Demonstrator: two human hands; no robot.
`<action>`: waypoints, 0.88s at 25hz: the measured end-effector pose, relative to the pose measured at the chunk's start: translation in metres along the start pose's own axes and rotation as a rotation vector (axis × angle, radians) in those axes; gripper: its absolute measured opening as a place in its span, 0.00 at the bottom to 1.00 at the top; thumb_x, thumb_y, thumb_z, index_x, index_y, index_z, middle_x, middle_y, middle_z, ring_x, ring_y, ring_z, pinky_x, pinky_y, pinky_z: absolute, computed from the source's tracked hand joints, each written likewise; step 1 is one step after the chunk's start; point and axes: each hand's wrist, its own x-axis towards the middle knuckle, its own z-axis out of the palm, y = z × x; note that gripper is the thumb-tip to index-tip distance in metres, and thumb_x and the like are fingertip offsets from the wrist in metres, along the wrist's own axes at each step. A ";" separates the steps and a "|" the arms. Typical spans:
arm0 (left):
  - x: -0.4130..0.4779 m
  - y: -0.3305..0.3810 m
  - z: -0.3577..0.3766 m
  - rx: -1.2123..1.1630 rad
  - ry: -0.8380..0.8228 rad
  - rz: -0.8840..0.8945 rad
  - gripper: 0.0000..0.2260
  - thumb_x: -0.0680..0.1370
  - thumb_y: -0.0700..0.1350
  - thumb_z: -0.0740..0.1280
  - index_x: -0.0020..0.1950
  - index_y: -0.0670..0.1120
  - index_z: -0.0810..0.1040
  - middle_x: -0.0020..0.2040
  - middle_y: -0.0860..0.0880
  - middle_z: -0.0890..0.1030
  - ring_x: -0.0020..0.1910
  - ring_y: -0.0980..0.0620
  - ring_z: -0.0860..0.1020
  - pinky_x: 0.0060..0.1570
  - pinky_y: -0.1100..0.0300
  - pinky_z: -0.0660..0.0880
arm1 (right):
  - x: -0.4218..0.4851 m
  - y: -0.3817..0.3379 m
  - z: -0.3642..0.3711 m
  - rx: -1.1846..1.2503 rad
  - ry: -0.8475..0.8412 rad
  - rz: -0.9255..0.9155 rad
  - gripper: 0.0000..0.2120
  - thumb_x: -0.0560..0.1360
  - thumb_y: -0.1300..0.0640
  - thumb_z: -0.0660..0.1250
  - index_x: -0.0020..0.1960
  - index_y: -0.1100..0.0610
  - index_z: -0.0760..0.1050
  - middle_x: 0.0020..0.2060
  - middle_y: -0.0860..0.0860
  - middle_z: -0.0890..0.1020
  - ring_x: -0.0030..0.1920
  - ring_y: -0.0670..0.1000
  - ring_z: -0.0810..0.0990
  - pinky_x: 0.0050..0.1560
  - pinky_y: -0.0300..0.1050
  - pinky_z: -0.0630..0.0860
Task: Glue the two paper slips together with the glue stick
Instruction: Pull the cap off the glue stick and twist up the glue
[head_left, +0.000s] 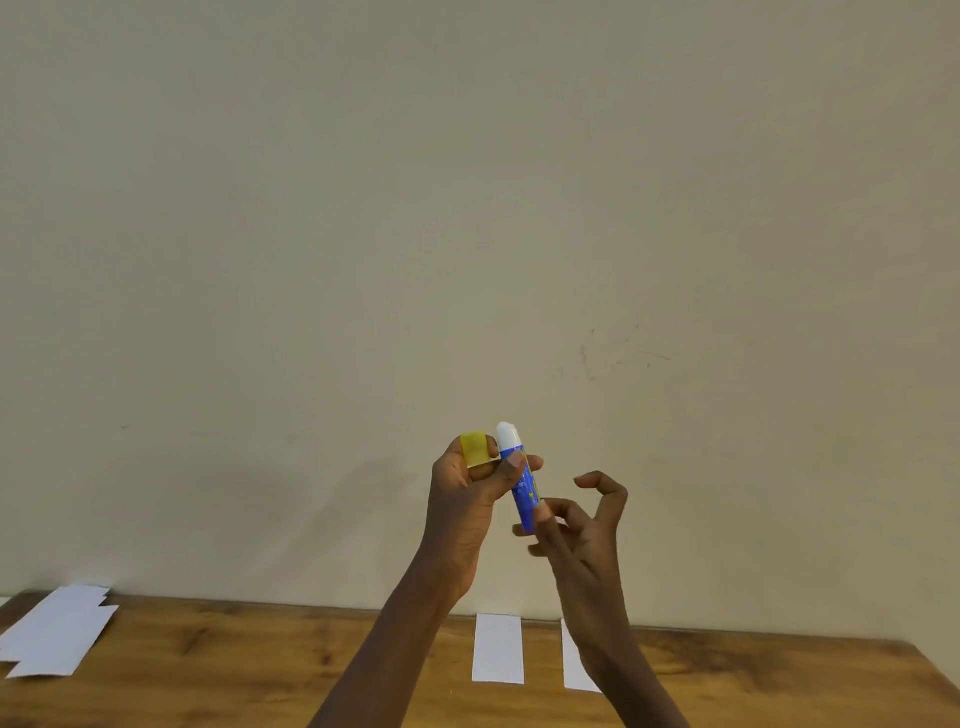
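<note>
A blue glue stick (523, 493) with its white glue tip exposed is held upright in the air in front of the wall. My left hand (467, 499) pinches its upper body and also holds the yellow cap (475, 447) between its fingers. My right hand (582, 525) touches the stick's lower end with thumb and fingertips, the other fingers curled apart. Two white paper slips lie side by side on the wooden table below: one slip (497, 648) in full view, the other slip (574, 660) partly hidden by my right forearm.
A stack of several white paper slips (57, 631) lies at the table's far left. The wooden table (260, 670) meets a plain beige wall along its far edge.
</note>
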 end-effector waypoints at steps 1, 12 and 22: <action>0.001 0.001 0.001 0.018 -0.012 0.018 0.04 0.75 0.38 0.63 0.42 0.45 0.69 0.42 0.48 0.82 0.36 0.60 0.82 0.38 0.70 0.78 | 0.000 0.001 0.001 -0.082 0.036 -0.059 0.16 0.70 0.53 0.64 0.52 0.45 0.58 0.34 0.50 0.81 0.36 0.50 0.81 0.37 0.30 0.75; -0.001 0.000 0.003 0.029 -0.042 0.031 0.03 0.75 0.38 0.63 0.44 0.44 0.69 0.41 0.48 0.82 0.37 0.59 0.82 0.39 0.70 0.78 | -0.005 0.001 0.000 -0.189 0.064 -0.120 0.17 0.72 0.59 0.64 0.54 0.48 0.60 0.31 0.41 0.80 0.34 0.50 0.82 0.36 0.27 0.74; -0.003 0.002 0.003 0.024 -0.059 0.035 0.04 0.75 0.38 0.64 0.46 0.40 0.69 0.41 0.47 0.82 0.37 0.59 0.82 0.38 0.71 0.77 | -0.005 -0.005 0.001 -0.248 0.045 -0.140 0.18 0.70 0.55 0.66 0.52 0.46 0.59 0.33 0.42 0.79 0.34 0.46 0.81 0.38 0.28 0.74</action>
